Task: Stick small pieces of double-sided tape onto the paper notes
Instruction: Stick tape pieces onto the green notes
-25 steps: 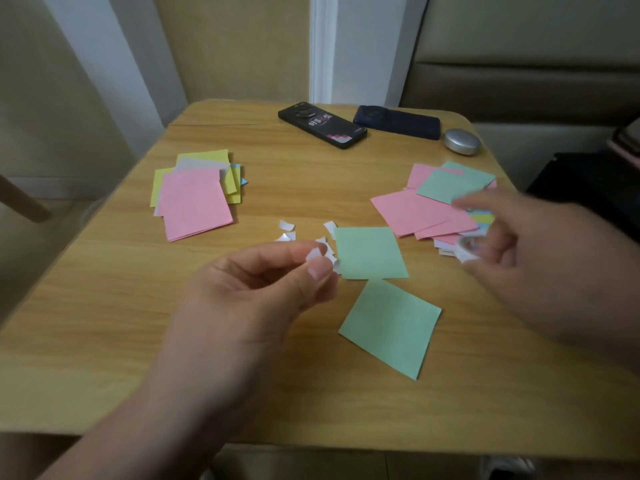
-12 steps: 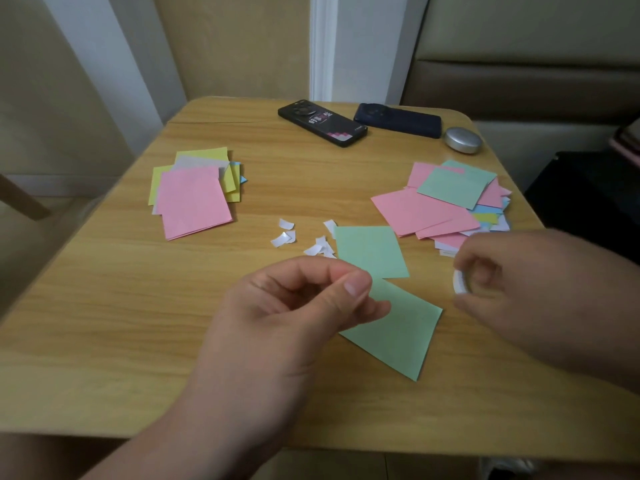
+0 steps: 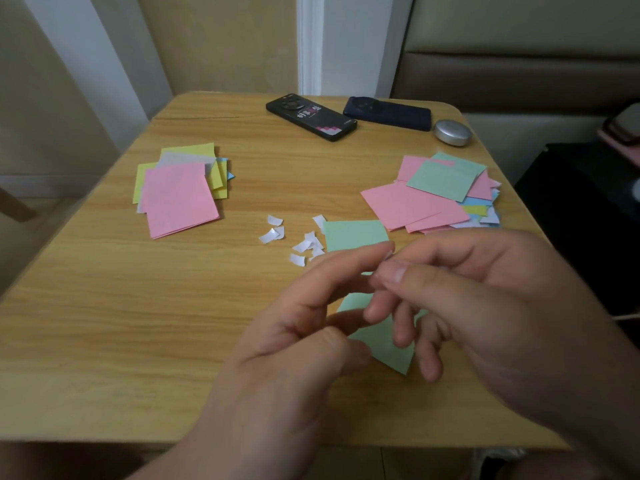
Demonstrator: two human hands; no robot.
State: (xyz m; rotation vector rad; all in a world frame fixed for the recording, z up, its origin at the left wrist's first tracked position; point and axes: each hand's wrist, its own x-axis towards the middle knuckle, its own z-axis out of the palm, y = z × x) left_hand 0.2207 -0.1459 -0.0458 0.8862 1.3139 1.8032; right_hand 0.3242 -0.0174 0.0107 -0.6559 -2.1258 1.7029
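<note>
Since the earlier frame the right hand [image 3: 485,306] has been brought across to the left hand [image 3: 294,341], above the green note [image 3: 391,344] lying mid-surface [image 3: 104,323] toward the near edge. The tape piece [image 3: 389,254] should be peeled slowly and kept uncreased. It seems pinched by the right thumb and forefinger at the left forefinger's tip; the left fingers are loosely spread.

White print on the black phone [image 3: 311,117] is unreadable.

Home room: small wooden table [image 3: 104,306], padded brown upholstery [image 3: 519,74], white door frame [image 3: 310,43].
</note>
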